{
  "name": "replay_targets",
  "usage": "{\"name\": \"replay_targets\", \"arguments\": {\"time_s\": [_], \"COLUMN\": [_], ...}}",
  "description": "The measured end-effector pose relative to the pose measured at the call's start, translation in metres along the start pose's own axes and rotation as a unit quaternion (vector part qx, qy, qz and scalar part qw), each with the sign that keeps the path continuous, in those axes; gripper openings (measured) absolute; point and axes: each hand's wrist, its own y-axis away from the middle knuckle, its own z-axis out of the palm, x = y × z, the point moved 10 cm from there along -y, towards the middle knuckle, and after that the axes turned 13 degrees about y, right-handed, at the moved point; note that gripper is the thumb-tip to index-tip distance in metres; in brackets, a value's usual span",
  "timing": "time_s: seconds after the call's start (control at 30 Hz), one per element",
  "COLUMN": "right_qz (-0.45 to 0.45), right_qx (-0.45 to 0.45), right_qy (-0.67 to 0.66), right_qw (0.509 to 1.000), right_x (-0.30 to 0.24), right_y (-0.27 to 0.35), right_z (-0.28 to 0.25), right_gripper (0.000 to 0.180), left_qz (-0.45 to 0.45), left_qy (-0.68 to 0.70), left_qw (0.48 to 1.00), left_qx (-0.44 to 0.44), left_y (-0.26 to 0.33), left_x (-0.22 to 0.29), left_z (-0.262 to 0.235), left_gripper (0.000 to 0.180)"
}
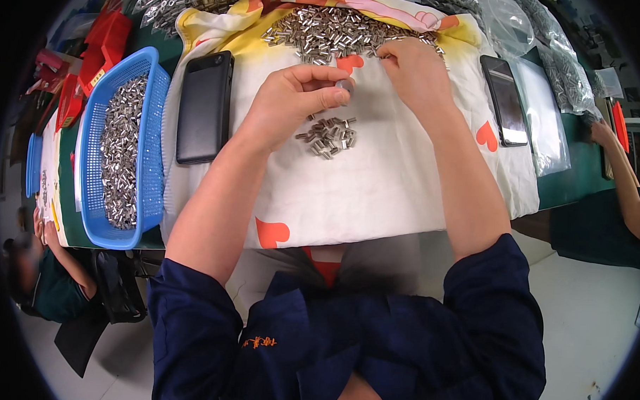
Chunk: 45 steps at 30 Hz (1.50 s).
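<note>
Picking step, apparently. Left hand [287, 98] pinches a grey piece [346, 86], small pile [329, 138] just nearside of it; right hand [421, 73], thumb and finger pressed together, contents unclear, at the large pile's [326, 31] edge. Next move likely calls for lifting one piece.

Illumination was bright over the white cloth [384, 188], with soft, faint shadows. Metal pieces [329, 135] gave small glints; the clear plastic bag [506, 23] at upper right showed glare. The centre was fairly sharp. Fisheye distortion bowed the tabletop [578, 184] toward the rim, black vignetting filled the corners, and the co-worker [60, 286] at left appeared blurred.
</note>
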Motion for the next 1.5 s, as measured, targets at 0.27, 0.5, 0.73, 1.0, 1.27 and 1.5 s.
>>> {"name": "replay_targets", "arguments": {"time_s": [0.27,0.5,0.73,1.0,1.27,1.5], "right_qz": [0.018,0.100,0.088,-0.036,0.138,0.029], "right_qx": [-0.128,-0.165,-0.199,-0.042,-0.310,-0.045], "right_qy": [-0.045,-0.190,-0.431,-0.245,-0.509,-0.065], "right_qw": [0.991,0.963,0.876,0.968,0.791,0.996], "right_x": [0.006,-0.001,-0.038,-0.052,-0.029,-0.002], "right_y": [0.007,0.005,0.013,0.010,0.019,0.002], "right_z": [0.015,0.008,0.001,-0.027,0.028,0.017], "right_gripper": [0.011,0.012,0.014,0.009,0.013,0.013], "left_qz": [0.000,0.004,0.019,0.035,0.009,-0.032], "left_qy": [0.005,0.038,0.072,0.022,0.037,-0.090], "left_qw": [1.000,0.999,0.997,0.999,0.998,0.993], "left_qx": [0.008,0.016,0.023,0.029,-0.054,-0.066], "left_y": [0.002,0.001,0.000,-0.002,0.002,0.005], "left_x": [0.000,0.005,0.006,0.007,0.004,-0.005], "left_z": [-0.002,-0.003,-0.007,-0.009,0.005,0.018], "left_gripper": [0.021,0.023,0.028,0.026,0.025,0.022]}}
